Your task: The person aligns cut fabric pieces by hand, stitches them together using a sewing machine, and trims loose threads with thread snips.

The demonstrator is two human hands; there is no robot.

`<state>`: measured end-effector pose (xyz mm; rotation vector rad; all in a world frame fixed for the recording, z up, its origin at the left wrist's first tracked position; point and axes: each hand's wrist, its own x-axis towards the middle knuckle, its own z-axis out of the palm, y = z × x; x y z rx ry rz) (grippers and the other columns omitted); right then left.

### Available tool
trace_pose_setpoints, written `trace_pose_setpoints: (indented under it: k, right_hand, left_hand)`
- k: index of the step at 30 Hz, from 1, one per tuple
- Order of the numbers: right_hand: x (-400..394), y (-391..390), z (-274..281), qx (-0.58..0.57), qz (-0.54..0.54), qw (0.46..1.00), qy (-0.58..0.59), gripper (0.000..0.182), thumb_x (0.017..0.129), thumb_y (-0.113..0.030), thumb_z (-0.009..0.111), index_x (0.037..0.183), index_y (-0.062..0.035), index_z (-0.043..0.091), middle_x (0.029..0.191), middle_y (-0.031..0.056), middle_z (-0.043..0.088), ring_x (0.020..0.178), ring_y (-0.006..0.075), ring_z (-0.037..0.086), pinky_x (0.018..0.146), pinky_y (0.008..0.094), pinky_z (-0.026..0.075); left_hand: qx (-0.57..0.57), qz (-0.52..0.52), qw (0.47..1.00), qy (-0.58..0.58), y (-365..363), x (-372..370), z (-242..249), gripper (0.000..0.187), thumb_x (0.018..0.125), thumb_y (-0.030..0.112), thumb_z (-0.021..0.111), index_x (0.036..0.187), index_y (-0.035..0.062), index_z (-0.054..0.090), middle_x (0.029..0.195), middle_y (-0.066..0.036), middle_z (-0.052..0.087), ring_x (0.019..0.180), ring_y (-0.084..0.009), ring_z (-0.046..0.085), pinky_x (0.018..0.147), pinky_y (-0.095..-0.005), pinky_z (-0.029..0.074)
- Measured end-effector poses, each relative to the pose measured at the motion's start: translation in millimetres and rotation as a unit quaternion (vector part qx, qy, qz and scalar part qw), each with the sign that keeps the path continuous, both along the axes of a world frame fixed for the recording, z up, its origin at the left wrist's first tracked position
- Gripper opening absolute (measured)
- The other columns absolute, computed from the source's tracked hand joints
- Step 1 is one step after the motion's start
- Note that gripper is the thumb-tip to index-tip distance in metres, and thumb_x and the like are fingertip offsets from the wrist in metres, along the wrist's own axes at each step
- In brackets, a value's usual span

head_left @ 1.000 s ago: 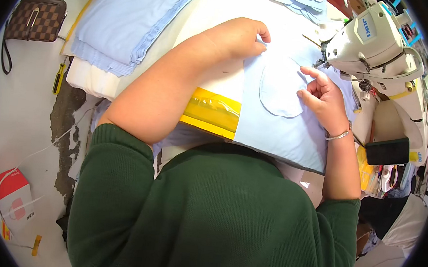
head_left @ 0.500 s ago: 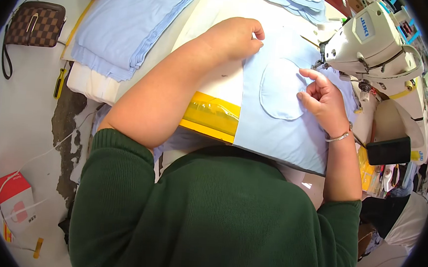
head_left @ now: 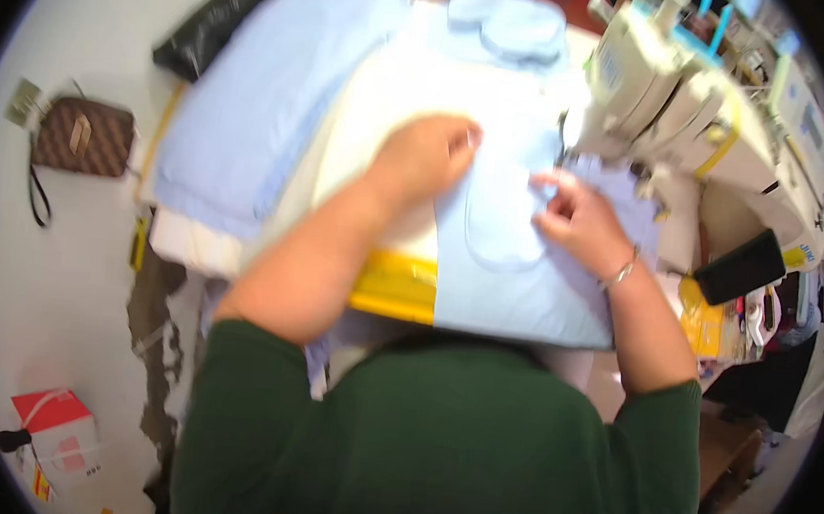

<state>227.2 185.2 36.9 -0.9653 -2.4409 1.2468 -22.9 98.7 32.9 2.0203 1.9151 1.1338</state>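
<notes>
The rounded light blue patch (head_left: 502,227) lies flat on the larger light blue fabric panel (head_left: 523,308), which is on the counter (head_left: 412,224), in front of the person's body. The left hand (head_left: 424,158) is at the left edge of this panel, with its fingers bent and the thumb near the forefinger; because of blur, I cannot tell if it pinches the cloth. The right hand (head_left: 585,221) is over the right side of the patch, its forefinger and thumb curved and apart, the other fingers folded in. A bracelet (head_left: 624,268) is on the right wrist. Just beyond the right hand stands the white sewing machine (head_left: 639,87), and a black phone-like object (head_left: 742,267) is below it, tilted. Small rounded blue pieces (head_left: 514,25) lie at the far side, and a pile of blue fabric (head_left: 256,103) lies to the left. Yellow tape (head_left: 395,289) covers the near edge. Farther left is a brown checkered pouch (head_left: 84,137).
</notes>
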Motion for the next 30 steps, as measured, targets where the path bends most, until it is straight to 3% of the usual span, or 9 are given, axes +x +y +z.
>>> trace_pose_setpoints:
  k: [4,7,10,14,16,19,20,30]
  right_hand:
    - [0.2,-3.3,11.3,-0.024,0.001,0.999,0.031,0.044,0.08,-0.011,0.071,0.122,-0.0054,0.06,0.071,-0.0024,0.056,0.064,0.0065,0.051,0.06,0.0242,0.045]
    - [0.9,-4.8,14.7,-0.03,0.005,0.999,0.015,0.044,0.08,-0.011,0.071,0.123,-0.0046,0.061,0.071,-0.0019,0.056,0.064,0.0066,0.051,0.06,0.0241,0.044]
    - [0.4,-4.6,10.2,-0.018,0.009,1.0,0.02,0.045,0.08,-0.011,0.071,0.123,-0.0043,0.061,0.071,-0.0019,0.056,0.065,0.0066,0.051,0.06,0.0245,0.044]
    - [0.9,-4.5,8.1,-0.014,0.009,1.0,0.022,0.045,0.08,-0.011,0.07,0.123,-0.0058,0.061,0.071,-0.0017,0.056,0.065,0.0069,0.051,0.061,0.0255,0.045]
    - [0.1,-2.0,-3.2,0.001,-0.002,0.999,0.033,0.044,0.08,-0.012,0.07,0.123,-0.0076,0.061,0.071,-0.0015,0.056,0.065,0.0069,0.051,0.061,0.0258,0.046]
    - [-0.8,-0.4,-2.6,0.002,-0.004,0.999,0.032,0.045,0.08,-0.012,0.07,0.124,-0.0079,0.061,0.072,-0.0029,0.055,0.065,0.0061,0.051,0.06,0.0238,0.045]
    - [-0.9,-1.6,0.2,-0.001,-0.005,1.0,0.03,0.046,0.08,-0.012,0.07,0.124,-0.0076,0.061,0.072,-0.0034,0.054,0.065,0.0059,0.051,0.061,0.0235,0.044]
    - [-2.5,-4.1,5.5,0.001,-0.013,1.0,0.018,0.046,0.081,-0.01,0.071,0.125,-0.0066,0.061,0.073,-0.0047,0.054,0.066,0.005,0.05,0.063,0.0221,0.044]
  left_hand:
    - [0.0,-0.051,0.998,0.028,-8.6,14.4,18.6,0.016,0.086,0.012,0.064,0.099,0.0034,0.069,0.09,-0.015,0.068,0.082,-0.0275,0.065,0.075,-0.0347,0.052]
    - [-0.022,-0.03,0.998,-0.043,-7.0,14.6,19.0,0.017,0.085,0.014,0.064,0.098,0.0043,0.068,0.089,-0.014,0.068,0.082,-0.0298,0.065,0.074,-0.0364,0.052]
    - [-0.047,0.016,0.992,-0.116,-9.8,10.3,18.0,0.017,0.087,0.013,0.063,0.099,0.0028,0.068,0.091,-0.013,0.068,0.08,-0.0254,0.065,0.074,-0.0342,0.052]
    - [-0.058,0.032,0.992,-0.112,-9.9,6.1,21.8,0.017,0.087,0.014,0.064,0.099,0.0029,0.068,0.093,-0.013,0.069,0.082,-0.0249,0.065,0.075,-0.0337,0.052]
    - [-0.007,0.015,0.994,-0.104,-5.0,-3.2,8.0,0.016,0.088,0.013,0.065,0.1,0.0034,0.069,0.09,-0.008,0.068,0.075,-0.0158,0.061,0.068,-0.0278,0.049]
    - [0.012,0.032,0.992,-0.124,-2.3,-11.9,0.4,0.015,0.089,0.012,0.065,0.1,0.0024,0.068,0.086,-0.004,0.068,0.075,-0.0095,0.058,0.068,-0.0246,0.048]
    - [-0.019,0.044,0.986,-0.162,-2.9,-12.6,3.9,0.018,0.088,0.016,0.063,0.1,0.0028,0.068,0.089,-0.012,0.07,0.081,-0.0206,0.066,0.075,-0.0317,0.051]
    - [-0.011,0.067,0.983,-0.17,-4.1,-20.1,3.0,0.021,0.088,0.017,0.063,0.104,0.004,0.069,0.094,-0.008,0.071,0.084,-0.0163,0.066,0.078,-0.028,0.052]
